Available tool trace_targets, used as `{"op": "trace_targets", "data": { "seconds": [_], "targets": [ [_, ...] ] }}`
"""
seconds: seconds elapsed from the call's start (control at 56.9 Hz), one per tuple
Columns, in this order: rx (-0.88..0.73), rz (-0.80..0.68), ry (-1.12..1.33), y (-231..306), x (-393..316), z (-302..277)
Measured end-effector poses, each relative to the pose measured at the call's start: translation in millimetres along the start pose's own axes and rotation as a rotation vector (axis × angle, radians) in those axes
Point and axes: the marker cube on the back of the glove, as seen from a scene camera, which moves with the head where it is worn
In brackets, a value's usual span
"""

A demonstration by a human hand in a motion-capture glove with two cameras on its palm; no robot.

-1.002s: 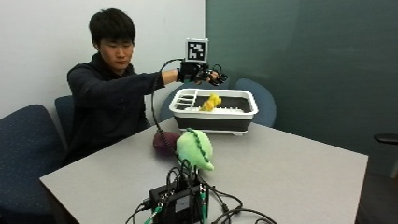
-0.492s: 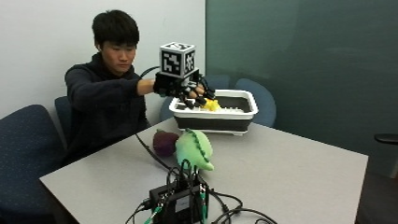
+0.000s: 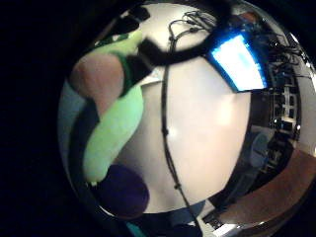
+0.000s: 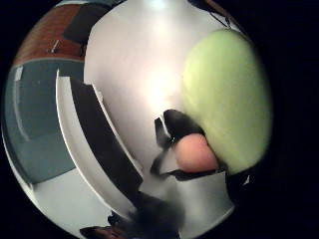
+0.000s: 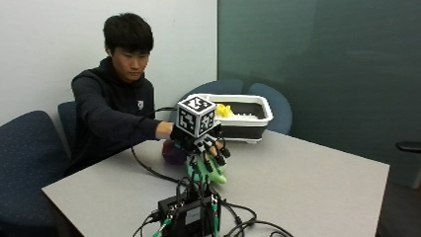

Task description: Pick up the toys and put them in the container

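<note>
Right hand (image 5: 205,148) has swung from the container (image 5: 253,126) down over the green toy (image 5: 212,173); fingers spread, grasping nothing. Yellow toy (image 5: 224,110) delivered; green next.

No legible text, brand, number or sign in any view. Small pale emblem on chest of person's dark hooded top (image 5: 140,104), too small to read. Bright blue-white lit screen (image 3: 239,60) in little-finger palm view shows no readable characters. White plastic container w/ black base (image 5: 244,118): no label visible.
</note>
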Motion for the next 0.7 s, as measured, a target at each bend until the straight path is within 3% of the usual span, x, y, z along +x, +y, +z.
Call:
{"op": "trace_targets", "data": {
  "seconds": [0.316,0.545,0.703],
  "targets": [
    [0.124,0.074,0.232,-5,-22,17],
    [0.299,0.048,0.212,-11,-28,9],
    [0.317,0.012,0.109,3,-20,-28]
  ]
}}
